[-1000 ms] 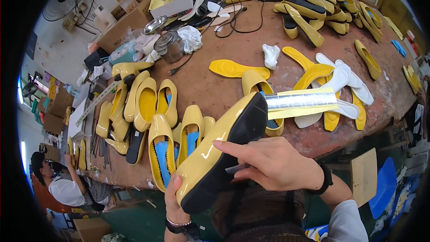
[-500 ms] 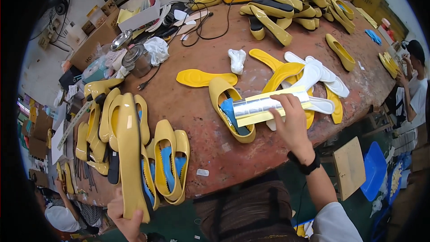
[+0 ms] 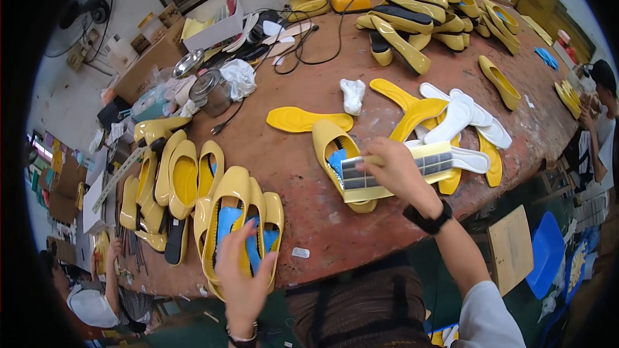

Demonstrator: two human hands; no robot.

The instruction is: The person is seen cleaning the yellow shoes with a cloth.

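Note:
My left hand [image 3: 245,277] is open, thumb and fingers apart, over the near group of glossy yellow shoes. The closest yellow shoe [image 3: 227,183] rests there with its toe pointing away and a blue lining showing. My right hand [image 3: 396,171] has its fingertips pinched at the left part of a pale yellow sheet of labels [image 3: 432,161] with dark, shiny rectangles. Whatever is between those fingertips is too small to make out. Under the sheet's left end lies another yellow shoe [image 3: 329,138]; its other end overlaps white insoles [image 3: 448,121] and yellow insoles [image 3: 422,116].
More yellow shoes [image 3: 182,171] stand at the left, and a heap of them [image 3: 412,9] fills the back right. A metal canister [image 3: 209,90], crumpled white plastic [image 3: 237,79] and black cables [image 3: 303,51] lie behind. Co-workers sit at both sides. A wooden stool [image 3: 506,245] stands beyond the table edge.
The shoe my left hand held now lies among the near shoes, and that hand has let go and moved right. My right hand has shifted left along the sheet, its fingers drawn together.

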